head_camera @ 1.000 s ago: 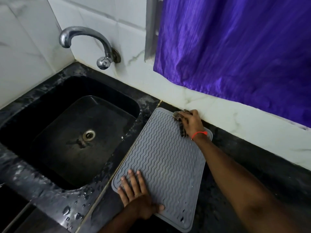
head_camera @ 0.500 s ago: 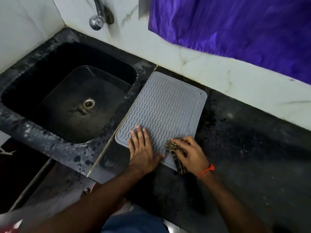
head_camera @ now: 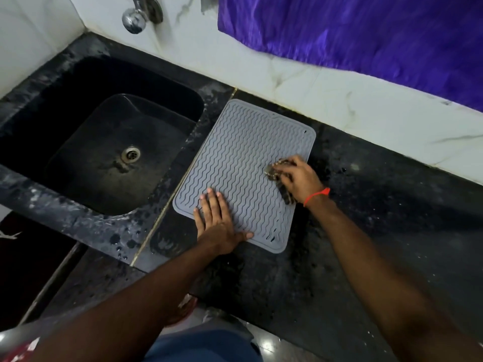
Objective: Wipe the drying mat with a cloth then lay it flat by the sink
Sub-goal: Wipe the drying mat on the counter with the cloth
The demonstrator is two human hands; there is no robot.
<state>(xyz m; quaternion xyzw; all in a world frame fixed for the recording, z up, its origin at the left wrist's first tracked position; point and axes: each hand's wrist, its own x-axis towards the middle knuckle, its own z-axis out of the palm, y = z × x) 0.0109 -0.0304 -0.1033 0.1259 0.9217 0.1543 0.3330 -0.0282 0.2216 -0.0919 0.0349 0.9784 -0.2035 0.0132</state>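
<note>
The left hand (head_camera: pixel 218 220) presses flat, fingers straight, on a grey wavy-ridged drying mat (head_camera: pixel 243 163). The right hand (head_camera: pixel 300 178) grips a bunched dark cloth (head_camera: pixel 281 180) against it.

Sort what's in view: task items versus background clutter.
In the job: drying mat, cloth, right hand gripping the cloth, left hand pressing the mat flat, sink.
Background: tap, purple curtain, black counter.

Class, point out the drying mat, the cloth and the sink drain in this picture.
drying mat (head_camera: pixel 243 163): head view, bare ribbed middle.
cloth (head_camera: pixel 286 193): head view, striped tail below the right hand.
sink drain (head_camera: pixel 130 154): head view, metal ring.
</note>
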